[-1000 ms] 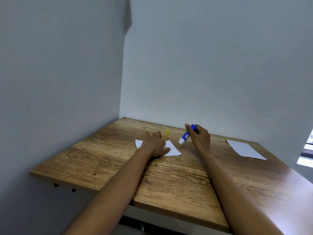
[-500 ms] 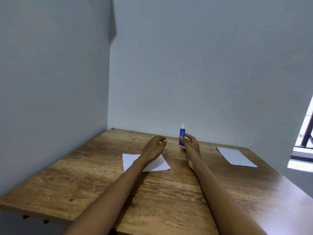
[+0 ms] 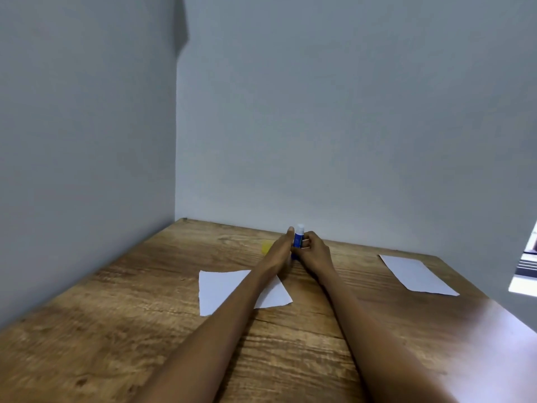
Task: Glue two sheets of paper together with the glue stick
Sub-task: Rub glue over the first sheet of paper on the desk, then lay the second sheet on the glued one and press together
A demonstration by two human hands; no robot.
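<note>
A blue glue stick (image 3: 298, 238) with a white tip stands upright between both hands near the table's back edge. My right hand (image 3: 315, 251) grips its lower body. My left hand (image 3: 279, 249) is closed against its left side. A white sheet of paper (image 3: 223, 289) lies on the wooden table (image 3: 116, 330) under my left forearm. A second white sheet (image 3: 414, 274) lies at the far right. The yellow cap (image 3: 266, 246) rests on the table just left of my left hand.
Grey walls close in the table at the back and the left. A bright window edge (image 3: 527, 269) shows at the far right.
My left hand left the paper and moved right to meet the glue stick. The stick went from tilted tip-down to upright. The view shifted, and the yellow cap shows again.
</note>
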